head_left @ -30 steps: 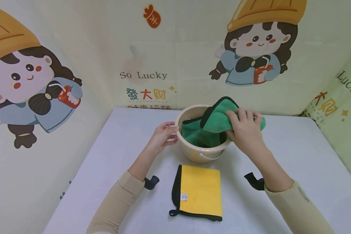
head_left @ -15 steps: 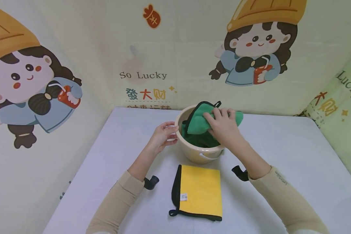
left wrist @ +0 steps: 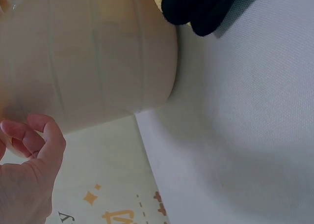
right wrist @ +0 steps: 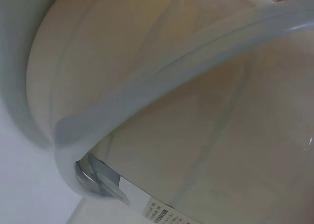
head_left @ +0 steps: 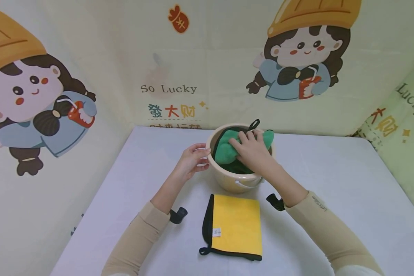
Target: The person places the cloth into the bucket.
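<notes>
Green towel was bunched up inside the cream plastic bucket, around the far middle of the desk. The right hand was on it, fingers spread and bent into the fabric, gripping a fold, though I couldn't tell what the hidden fingertips were doing. Left hand pinched the bucket's left rim, lightly from the look of it, with the lower fingers loose.

What I'd have worried about: that towel looked springy. A lump sat up by the right rim and the black hanging loop poked above the far side, so letting go too early could've let it puff back out. Shoving down off-centre might've tipped or skidded the bucket, given that light hold. The white handle hung on the near side and could've snagged the right arm. Any slide nearer would probably have rumpled the folded yellow towel just in front
</notes>
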A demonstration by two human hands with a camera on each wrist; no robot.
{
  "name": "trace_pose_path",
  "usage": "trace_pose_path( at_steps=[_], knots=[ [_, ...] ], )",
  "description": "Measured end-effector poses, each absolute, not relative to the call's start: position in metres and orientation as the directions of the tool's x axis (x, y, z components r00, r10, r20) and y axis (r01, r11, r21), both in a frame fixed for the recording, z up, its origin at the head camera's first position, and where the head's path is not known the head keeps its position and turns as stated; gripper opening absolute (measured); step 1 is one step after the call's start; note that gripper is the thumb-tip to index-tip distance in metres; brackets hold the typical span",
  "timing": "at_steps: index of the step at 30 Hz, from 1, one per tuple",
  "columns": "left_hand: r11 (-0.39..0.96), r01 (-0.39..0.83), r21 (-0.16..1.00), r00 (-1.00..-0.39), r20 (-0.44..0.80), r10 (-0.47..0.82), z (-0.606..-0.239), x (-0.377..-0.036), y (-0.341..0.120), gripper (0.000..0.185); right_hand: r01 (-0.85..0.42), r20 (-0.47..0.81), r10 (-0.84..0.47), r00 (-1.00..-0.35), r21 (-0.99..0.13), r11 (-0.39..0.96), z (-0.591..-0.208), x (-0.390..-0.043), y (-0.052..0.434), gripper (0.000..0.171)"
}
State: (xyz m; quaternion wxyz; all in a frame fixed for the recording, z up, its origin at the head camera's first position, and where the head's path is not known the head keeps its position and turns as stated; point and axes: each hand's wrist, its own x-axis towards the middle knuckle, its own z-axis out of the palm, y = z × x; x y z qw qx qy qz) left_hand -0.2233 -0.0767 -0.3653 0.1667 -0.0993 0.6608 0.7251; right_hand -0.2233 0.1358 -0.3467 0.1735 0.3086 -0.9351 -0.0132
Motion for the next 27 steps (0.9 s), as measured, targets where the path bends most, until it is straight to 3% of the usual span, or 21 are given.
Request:
trace_pose_path(
  at_steps=[10, 27],
  knots=[
    [-0.076, -0.366, 0.928, -0.927, -0.356, 0.114, -0.3661, -0.2235, -0.0780, 0.035, -0.619, 0.192, -0.617, -0.763, 0.059, 0.783, -0.3486, -0.2290, 0.1332, 0.044],
    [-0.109, -0.350, 0.931, -0.933, -0.334, 0.136, -0.3702, -0.2235, -0.0771, 0.035, -0.686, 0.034, -0.686, -0.727, 0.002, 0.727, -0.3546, -0.2319, 0.1347, 0.046]
  ],
)
